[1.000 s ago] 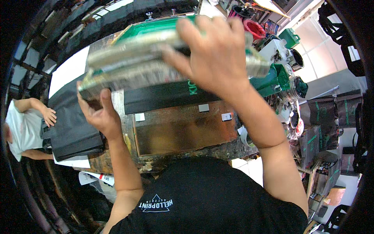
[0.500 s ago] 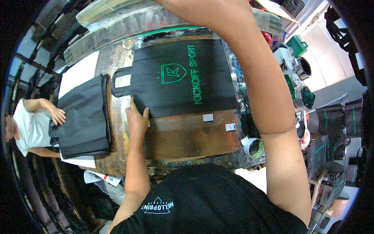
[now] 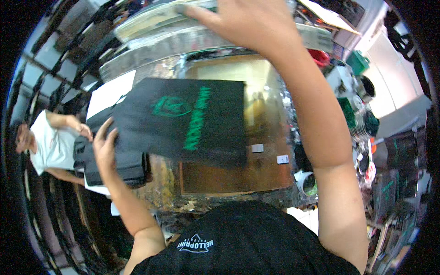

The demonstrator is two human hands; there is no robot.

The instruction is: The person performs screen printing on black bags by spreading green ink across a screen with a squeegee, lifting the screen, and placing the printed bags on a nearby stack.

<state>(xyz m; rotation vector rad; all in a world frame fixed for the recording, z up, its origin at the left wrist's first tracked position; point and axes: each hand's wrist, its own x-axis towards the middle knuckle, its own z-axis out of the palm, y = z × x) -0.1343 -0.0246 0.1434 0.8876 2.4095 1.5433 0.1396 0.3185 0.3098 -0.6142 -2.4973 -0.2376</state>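
Pinched at its left end, a black bag (image 3: pixel 220 133) with a green print hangs blurred between the pile and the board. My left hand (image 3: pixel 104 144) is closed on it, thumb and forefinger showing. Under that hand lies a pile of black bags (image 3: pixel 117 169) at the left of the table. My right hand (image 3: pixel 259 23) is raised at the top, in front of a long pale frame (image 3: pixel 160 52). Its thumb stretches left; the other fingers are cut off by the picture's edge, so its hold does not show.
A brown printing board (image 3: pixel 215 178) carries two small white pieces. At the far left a person in a white shirt (image 3: pixel 52 142) has a hand by the pile. Pots and a green container (image 3: pixel 357 63) stand at the right. A white cup (image 3: pixel 306 183) sits at the board's right corner.
My left hand has moved left with the printed bag, uncovering the board's right part. The other person's hand has drawn back from the top of the pile. My right hand stays high.
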